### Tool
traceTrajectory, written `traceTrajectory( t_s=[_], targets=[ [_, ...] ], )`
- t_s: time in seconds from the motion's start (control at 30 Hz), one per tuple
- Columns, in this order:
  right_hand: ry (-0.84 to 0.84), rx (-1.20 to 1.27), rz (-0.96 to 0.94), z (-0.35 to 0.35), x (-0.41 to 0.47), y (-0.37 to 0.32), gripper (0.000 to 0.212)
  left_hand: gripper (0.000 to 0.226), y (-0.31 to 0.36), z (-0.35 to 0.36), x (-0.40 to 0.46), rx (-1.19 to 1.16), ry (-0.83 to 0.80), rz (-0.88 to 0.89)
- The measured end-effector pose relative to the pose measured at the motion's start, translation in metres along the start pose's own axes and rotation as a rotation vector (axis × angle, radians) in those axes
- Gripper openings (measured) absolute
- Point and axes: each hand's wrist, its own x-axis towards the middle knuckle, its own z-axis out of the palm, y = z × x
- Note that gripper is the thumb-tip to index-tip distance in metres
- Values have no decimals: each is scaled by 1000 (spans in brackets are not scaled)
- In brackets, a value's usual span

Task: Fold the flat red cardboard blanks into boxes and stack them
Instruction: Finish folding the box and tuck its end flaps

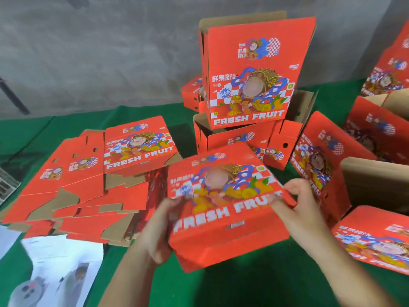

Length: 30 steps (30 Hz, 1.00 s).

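I hold a red "FRESH FRUIT" cardboard blank [223, 202] in front of me above the green table. My left hand [159, 227] grips its left edge. My right hand [298, 202] pinches its right edge near the fold. The blank is blurred by motion. A pile of flat red blanks [88, 187] lies at the left. Behind the held blank, folded red boxes [250, 74] stand stacked against the grey wall.
More folded and half-open red boxes [332, 156] crowd the right side, with one lying at the near right [376, 242]. White printed paper [62, 271] lies at the lower left. The green cloth [243, 289] covers the table; a grey wall [88, 52] rises behind.
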Motion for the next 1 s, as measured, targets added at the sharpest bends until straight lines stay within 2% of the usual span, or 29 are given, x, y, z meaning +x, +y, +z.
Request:
traceTrajectory(
  t_s=[0.07, 0.17, 0.23, 0.3, 0.37, 0.4, 0.47, 0.5, 0.57, 0.63, 0.7, 0.8, 0.83, 0.9, 1.0],
  targets=[
    [-49, -24, -22, 4, -9, 22, 53, 19, -22, 1, 3, 152, 87, 42],
    [-110, -136, 116, 0, -20, 59, 84, 48, -59, -6, 2, 303, 254, 216],
    [-161, -282, 221, -2, -27, 80, 95, 60, -75, -6, 3, 405, 220, 249],
    [-159, -387, 327, 1, -33, 92, 109, 59, -89, 0, 10, 605, 174, 284],
    [-71, -392, 282, 7, -38, 86, 124, 57, -99, 12, 19, 877, 137, 320],
    [-1, -387, 170, 11, -38, 79, 126, 55, -102, 19, 21, 974, 129, 334],
    [104, -416, -178, 21, -38, 55, 115, 46, -104, 35, 33, 1023, 156, 308],
    [97, -453, -381, 29, -38, 42, 105, 43, -104, 44, 39, 1036, 158, 308],
    [-65, -553, -705, 47, -34, 22, 91, 48, -107, 57, 50, 1118, 78, 348],
    [-244, -666, -826, 62, -25, 18, 69, 54, -110, 68, 62, 1242, -74, 305],
    [-220, -769, -756, 62, -11, 25, 44, 55, -112, 78, 73, 1324, -221, 181],
    [-91, -968, -476, 40, 14, 57, 30, 57, -123, 87, 86, 1251, -488, 108],
    [-66, -1026, -403, 30, 21, 73, 26, 68, -126, 84, 87, 1190, -485, 46],
    [-49, -1099, -291, 7, 26, 106, 33, 80, -128, 73, 88, 1113, -377, -1],
    [-22, -1155, -256, -27, 20, 150, 32, 67, -125, 50, 92, 1014, -186, 75]
  ],
)
